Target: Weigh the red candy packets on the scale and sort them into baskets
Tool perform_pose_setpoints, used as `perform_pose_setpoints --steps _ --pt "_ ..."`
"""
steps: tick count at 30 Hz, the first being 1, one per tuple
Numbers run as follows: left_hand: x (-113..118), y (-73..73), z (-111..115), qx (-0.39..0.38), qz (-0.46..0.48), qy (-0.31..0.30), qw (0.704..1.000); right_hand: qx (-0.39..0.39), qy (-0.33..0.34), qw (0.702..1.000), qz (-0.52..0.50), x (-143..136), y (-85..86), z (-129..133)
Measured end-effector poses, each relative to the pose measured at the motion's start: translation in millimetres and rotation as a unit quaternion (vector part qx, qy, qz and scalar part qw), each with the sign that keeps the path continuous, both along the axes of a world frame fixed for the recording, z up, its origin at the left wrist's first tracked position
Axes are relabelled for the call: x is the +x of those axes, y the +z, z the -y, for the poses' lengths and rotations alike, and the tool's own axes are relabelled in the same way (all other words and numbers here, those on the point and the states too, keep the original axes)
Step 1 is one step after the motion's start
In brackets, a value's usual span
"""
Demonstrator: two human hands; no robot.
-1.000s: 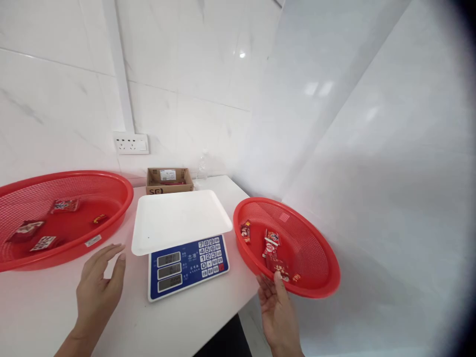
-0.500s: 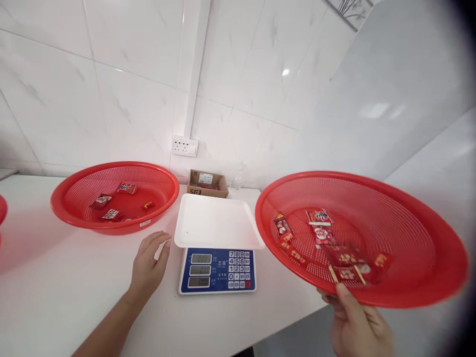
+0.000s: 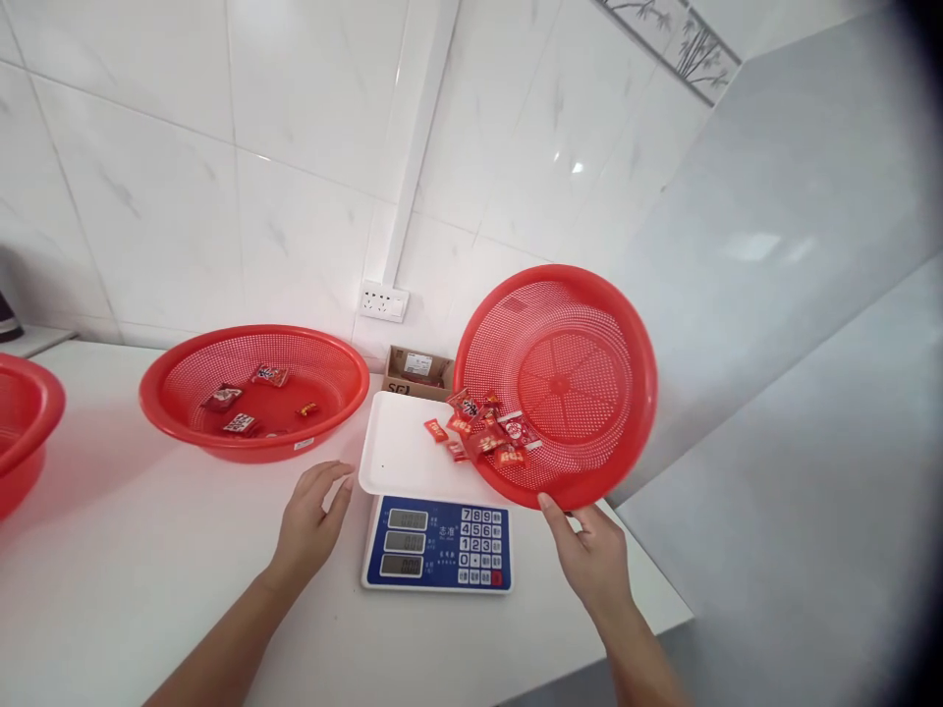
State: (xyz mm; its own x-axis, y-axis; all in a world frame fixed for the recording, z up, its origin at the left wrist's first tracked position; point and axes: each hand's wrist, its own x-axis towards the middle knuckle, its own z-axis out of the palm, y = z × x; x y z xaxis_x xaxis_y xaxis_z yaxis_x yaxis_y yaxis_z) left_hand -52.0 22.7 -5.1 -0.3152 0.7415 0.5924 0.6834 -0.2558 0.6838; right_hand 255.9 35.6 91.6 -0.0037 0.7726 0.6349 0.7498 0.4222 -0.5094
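My right hand [image 3: 593, 550] grips the near rim of a red plastic basket [image 3: 575, 383], thumb on top and fingers underneath. The basket is tipped steeply to the left over the white pan [image 3: 409, 447] of a digital scale [image 3: 438, 545]. Several red wrapped candies [image 3: 486, 437] are bunched at its lower left rim, and a few lie past the rim over the pan. My left hand [image 3: 315, 511] holds nothing; its fingers are slightly bent and apart, just left of the pan. The scale's blue panel has three small displays and a keypad.
Another red basket [image 3: 254, 442] with several candies stands on the white table [image 3: 110, 579] at left. Part of a further red basket [image 3: 29, 422] shows at the left edge. An open cardboard box [image 3: 419, 368] sits behind the scale, below a wall socket [image 3: 383, 301].
The basket in my right hand has swung left and tilted over the scale pan. Its candies have slid to the left rim and are spilling out. My left hand stays beside the pan.
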Motion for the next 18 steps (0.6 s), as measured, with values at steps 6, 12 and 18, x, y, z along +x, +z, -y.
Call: perform_pose_setpoints --steps 6,12,18 --pt "0 0.0 0 -0.007 0.013 -0.002 1.000 0.094 0.023 0.989 0.109 -3 2.2 -12" --pt "0 -1.6 -1 -0.010 0.018 -0.004 1.000 0.180 -0.040 0.970 0.156 13 -1.2 -19" --pt "-1 -0.1 0 -0.012 0.018 0.003 1.000 0.118 -0.156 0.979 0.062 46 -26.9 -1"
